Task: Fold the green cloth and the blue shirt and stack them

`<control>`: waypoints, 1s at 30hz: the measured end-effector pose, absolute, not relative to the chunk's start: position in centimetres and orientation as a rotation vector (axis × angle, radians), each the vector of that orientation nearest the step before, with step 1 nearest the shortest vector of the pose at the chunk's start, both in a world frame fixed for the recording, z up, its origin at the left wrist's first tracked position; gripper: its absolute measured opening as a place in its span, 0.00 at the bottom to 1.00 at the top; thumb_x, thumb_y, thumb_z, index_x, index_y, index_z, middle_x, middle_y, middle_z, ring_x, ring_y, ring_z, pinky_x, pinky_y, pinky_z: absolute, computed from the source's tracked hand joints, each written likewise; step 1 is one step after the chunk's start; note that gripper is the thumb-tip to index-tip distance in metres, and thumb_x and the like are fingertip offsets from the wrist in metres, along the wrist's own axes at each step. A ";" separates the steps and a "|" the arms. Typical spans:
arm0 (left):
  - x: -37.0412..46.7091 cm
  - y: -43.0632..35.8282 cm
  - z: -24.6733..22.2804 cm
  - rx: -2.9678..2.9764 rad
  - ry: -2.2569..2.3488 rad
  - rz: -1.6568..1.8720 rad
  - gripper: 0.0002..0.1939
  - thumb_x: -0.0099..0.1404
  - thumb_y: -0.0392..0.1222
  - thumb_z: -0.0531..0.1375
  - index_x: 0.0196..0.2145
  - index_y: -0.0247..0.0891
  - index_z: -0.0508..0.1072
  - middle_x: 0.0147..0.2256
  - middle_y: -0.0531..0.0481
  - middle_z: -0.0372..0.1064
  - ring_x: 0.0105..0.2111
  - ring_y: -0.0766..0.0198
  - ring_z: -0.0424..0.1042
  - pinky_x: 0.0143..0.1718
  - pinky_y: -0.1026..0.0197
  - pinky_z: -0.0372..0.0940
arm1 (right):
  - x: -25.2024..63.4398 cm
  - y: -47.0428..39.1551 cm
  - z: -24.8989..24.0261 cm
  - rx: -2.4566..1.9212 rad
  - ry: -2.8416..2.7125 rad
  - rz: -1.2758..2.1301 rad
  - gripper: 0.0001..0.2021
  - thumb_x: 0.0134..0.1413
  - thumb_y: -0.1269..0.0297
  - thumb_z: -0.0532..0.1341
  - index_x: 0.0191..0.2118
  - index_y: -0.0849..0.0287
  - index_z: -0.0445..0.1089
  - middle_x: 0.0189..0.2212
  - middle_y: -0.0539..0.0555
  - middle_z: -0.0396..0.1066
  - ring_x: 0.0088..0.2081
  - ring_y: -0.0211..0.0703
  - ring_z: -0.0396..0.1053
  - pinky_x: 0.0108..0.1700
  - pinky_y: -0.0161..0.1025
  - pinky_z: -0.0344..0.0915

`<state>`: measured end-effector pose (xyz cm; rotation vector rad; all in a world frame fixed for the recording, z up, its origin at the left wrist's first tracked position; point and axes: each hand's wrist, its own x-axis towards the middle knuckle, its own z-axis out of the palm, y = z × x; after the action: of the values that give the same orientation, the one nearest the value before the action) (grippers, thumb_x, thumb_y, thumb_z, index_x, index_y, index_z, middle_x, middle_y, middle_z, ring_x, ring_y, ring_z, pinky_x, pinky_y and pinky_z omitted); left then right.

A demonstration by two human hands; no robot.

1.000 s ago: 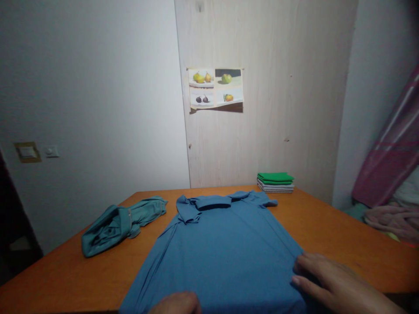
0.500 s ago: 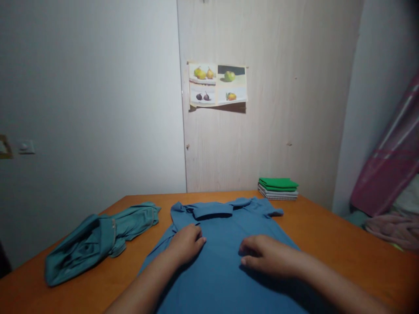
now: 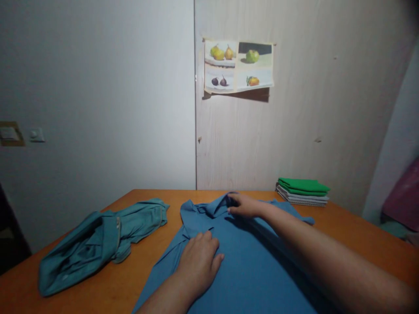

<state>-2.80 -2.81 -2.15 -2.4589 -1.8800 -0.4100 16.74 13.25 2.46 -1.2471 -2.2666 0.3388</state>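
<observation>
A blue shirt [image 3: 248,266] lies spread on the orange table, its collar end toward the far edge and its lower part running out of view at the bottom. My left hand [image 3: 199,261] rests palm down on the shirt's left side, fingers out and holding nothing. Farther up, my right hand [image 3: 244,206] pinches the shirt's collar, which is lifted and bunched under the fingers. Both short sleeves lie near the far corners of the shirt, the left one crumpled.
A crumpled teal garment [image 3: 104,240] lies on the left of the orange table [image 3: 353,244]. Folded green and grey cloths [image 3: 303,192] are stacked at the far right edge. Behind stands a pale panel with a fruit picture [image 3: 238,66]. Something pink [image 3: 404,196] is at the right.
My right hand has moved forward to the collar and taken hold of it, lifting it. My left hand still lies on the shirt. The view has turned a little to the left.
</observation>
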 end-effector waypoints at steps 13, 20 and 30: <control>-2.3 -3.0 -2.1 -2.398 -1.933 -0.422 0.16 0.70 0.49 0.52 0.46 0.41 0.75 0.49 0.41 0.69 0.51 0.46 0.66 0.54 0.42 0.59 | 16.5 15.5 -2.3 -1.322 -2.362 0.294 0.17 0.65 0.58 0.55 0.49 0.62 0.75 0.46 0.60 0.77 0.48 0.51 0.73 0.52 0.44 0.66; -3.1 -2.5 -1.8 -2.253 -2.060 -0.417 0.27 0.66 0.53 0.55 0.59 0.40 0.71 0.63 0.38 0.62 0.62 0.40 0.59 0.63 0.39 0.49 | 16.4 13.6 -5.4 -1.327 -2.474 0.131 0.27 0.67 0.53 0.50 0.62 0.65 0.67 0.62 0.65 0.65 0.64 0.56 0.60 0.64 0.49 0.55; -6.3 -0.7 -2.2 -1.863 -2.310 -0.410 0.40 0.64 0.52 0.57 0.69 0.35 0.52 0.68 0.34 0.53 0.65 0.44 0.56 0.61 0.46 0.54 | 16.3 13.3 -4.6 -1.304 -2.463 0.167 0.27 0.66 0.52 0.50 0.61 0.65 0.69 0.61 0.65 0.66 0.63 0.57 0.62 0.64 0.49 0.56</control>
<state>-6.27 -0.70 -2.17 -1.8630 -2.3105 -0.4103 16.34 13.27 -4.58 -1.3037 -2.4632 0.1673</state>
